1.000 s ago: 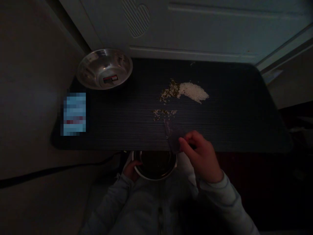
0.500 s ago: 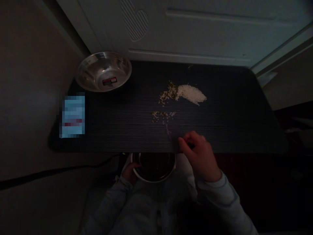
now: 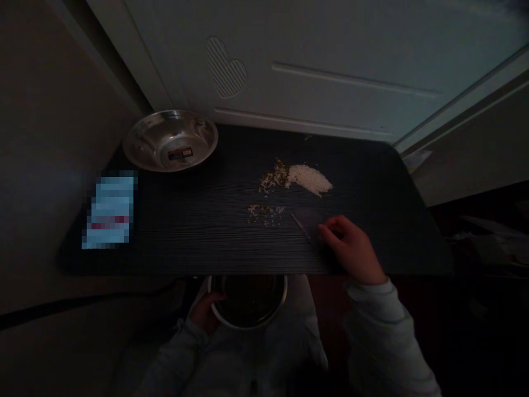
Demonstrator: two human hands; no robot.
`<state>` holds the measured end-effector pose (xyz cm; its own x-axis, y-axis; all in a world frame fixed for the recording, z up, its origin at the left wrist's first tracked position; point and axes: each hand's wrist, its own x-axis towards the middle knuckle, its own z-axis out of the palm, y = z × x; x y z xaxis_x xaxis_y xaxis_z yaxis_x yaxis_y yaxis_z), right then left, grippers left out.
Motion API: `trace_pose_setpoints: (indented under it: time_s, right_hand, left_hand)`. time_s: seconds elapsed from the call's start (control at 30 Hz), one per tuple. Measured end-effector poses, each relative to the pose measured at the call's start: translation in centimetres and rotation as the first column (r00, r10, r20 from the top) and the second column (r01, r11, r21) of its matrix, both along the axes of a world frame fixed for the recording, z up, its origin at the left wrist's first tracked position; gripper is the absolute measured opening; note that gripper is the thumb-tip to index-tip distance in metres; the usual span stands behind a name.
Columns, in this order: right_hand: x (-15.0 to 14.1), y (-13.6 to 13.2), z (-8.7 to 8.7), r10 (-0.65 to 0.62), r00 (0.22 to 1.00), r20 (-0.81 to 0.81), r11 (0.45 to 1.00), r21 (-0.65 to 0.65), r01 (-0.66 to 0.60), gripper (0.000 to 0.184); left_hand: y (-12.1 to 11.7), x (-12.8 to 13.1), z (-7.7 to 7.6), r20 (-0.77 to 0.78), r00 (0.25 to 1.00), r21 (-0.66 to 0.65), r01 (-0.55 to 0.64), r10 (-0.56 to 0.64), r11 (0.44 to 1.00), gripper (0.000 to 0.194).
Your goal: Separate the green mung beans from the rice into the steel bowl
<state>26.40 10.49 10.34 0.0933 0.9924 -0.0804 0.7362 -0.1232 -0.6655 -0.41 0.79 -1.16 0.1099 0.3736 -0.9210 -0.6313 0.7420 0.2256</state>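
My left hand [image 3: 205, 313] grips the rim of a metal bowl [image 3: 248, 325] on my lap, just below the table's front edge; the bowl's inside is too dark to make out. Between the fingers of my right hand [image 3: 351, 247] is a thin see-through sheet [image 3: 308, 220], dark and hard to see, its pale left edge slanting over the tabletop. Left of that edge lies a small scatter of grains [image 3: 265, 214], pale and green mixed. Behind it sits a pile of white rice-like grains [image 3: 311, 179], joined on its left by a heap of small green grains [image 3: 281, 172].
A wide steel bowl [image 3: 198, 151] with a label inside stands at the table's back left. In front of it lies a blurred-out lit screen [image 3: 109, 209]. The dark table [image 3: 198, 242] backs onto a white panel [image 3: 330, 44] with a heart relief. A dark cable [image 3: 103, 300] runs at lower left.
My right hand has moved right and away from the table's front edge, with the see-through sheet in it. My left hand keeps its hold on the bowl. The camera view has shifted.
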Motion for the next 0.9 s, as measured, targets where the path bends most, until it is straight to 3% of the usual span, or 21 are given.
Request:
trace_pose_setpoints:
  time_s: [0.17, 0.33, 0.53, 0.77, 0.9]
  right_hand:
    - [0.6, 2.2, -0.1, -0.039, 0.995, -0.093, 0.996, 0.073, 0.046, 0.019]
    - [-0.8, 1.3, 0.4, 0.032, 0.976, -0.216, 0.997, 0.078, -0.016, 0.018]
    - [-1.9, -0.2, 0.6, 0.126, 0.983, -0.133, 0.992, 0.024, -0.124, 0.015]
    - [-1.5, -0.1, -0.1, 0.016, 0.999, -0.035, 0.995, 0.104, -0.012, 0.015]
    - [-2.4, -0.2, 0.0, 0.043, 0.998, -0.049, 0.994, 0.099, -0.038, 0.015]
  left_hand:
    - [-0.1, 0.0, -0.3, -0.056, 0.998, 0.060, -0.022, 0.025, 0.998, 0.035]
    - [-0.1, 0.0, -0.1, -0.023, 1.000, 0.042, -0.008, 0.009, 0.999, 0.029]
    - [0.0, -0.1, -0.5, 0.003, 1.000, -0.004, -0.020, 0.020, 1.000, 0.018]
    - [0.1, -0.1, -0.4, 0.013, 0.999, -0.004, -0.047, 0.047, 0.999, 0.022]
    - [0.2, -0.1, -0.5, 0.012, 0.999, -0.009, -0.032, 0.032, 0.999, 0.028]
